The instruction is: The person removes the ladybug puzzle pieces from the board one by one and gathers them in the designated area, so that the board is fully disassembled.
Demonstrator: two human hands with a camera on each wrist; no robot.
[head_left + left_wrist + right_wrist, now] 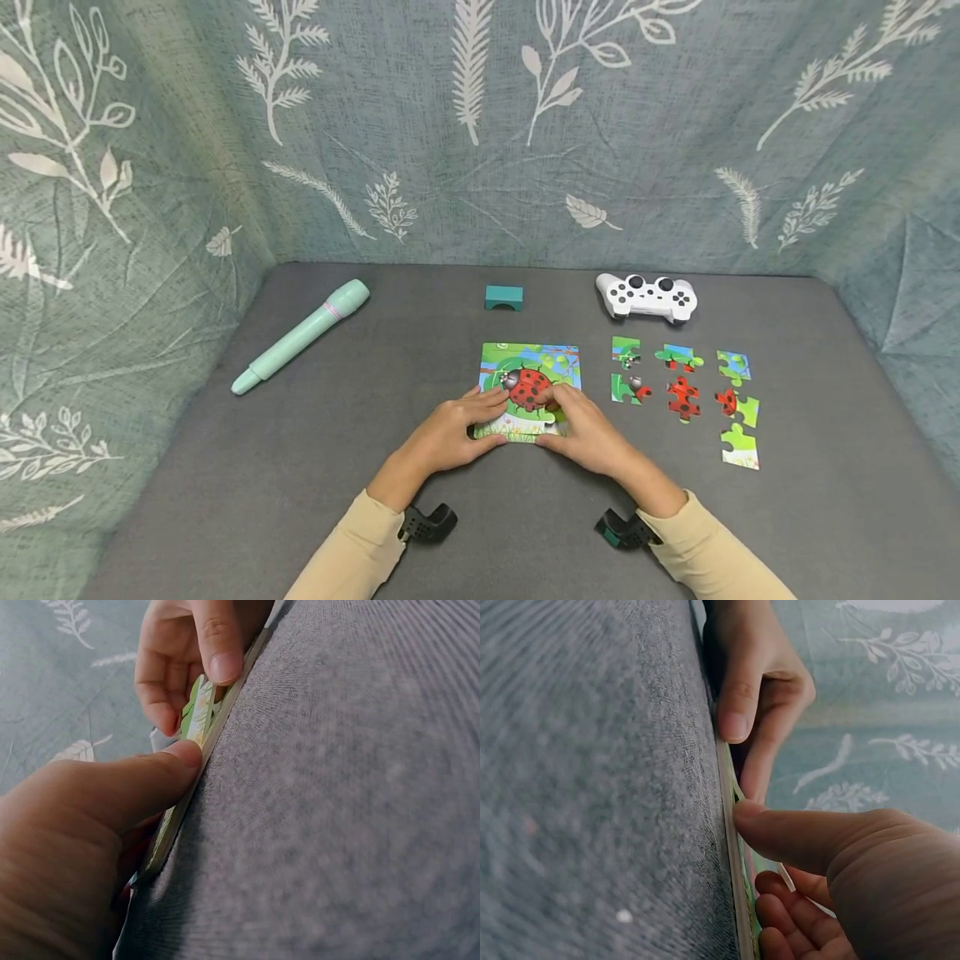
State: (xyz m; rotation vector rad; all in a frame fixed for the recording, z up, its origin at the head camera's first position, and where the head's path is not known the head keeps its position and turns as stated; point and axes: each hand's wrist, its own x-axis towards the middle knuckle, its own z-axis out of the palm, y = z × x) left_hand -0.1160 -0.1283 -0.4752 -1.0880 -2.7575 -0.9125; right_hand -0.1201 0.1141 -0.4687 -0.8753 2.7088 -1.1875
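A ladybug jigsaw puzzle [528, 354] lies on the grey table, between both hands. At its left side my left hand [450, 432] rests with extended fingers over the picture and the thumb against the front edge. My right hand [588, 429] is at the lower right corner, where its thumb and fingers pinch a green puzzle piece [187, 714]. That piece stands tilted above the board in the left wrist view. In the right wrist view, its pale edge [787, 877] shows beside the curled fingers. The hands cover parts of the puzzle's sides.
Several loose puzzle pieces [683, 398] lie in columns to the right. Behind them is a white game controller [647, 298]. A teal arch block [504, 297] sits behind the puzzle, and a mint-green marker-shaped tube [300, 337] lies at the left. A leaf-patterned curtain [420, 200] borders the table.
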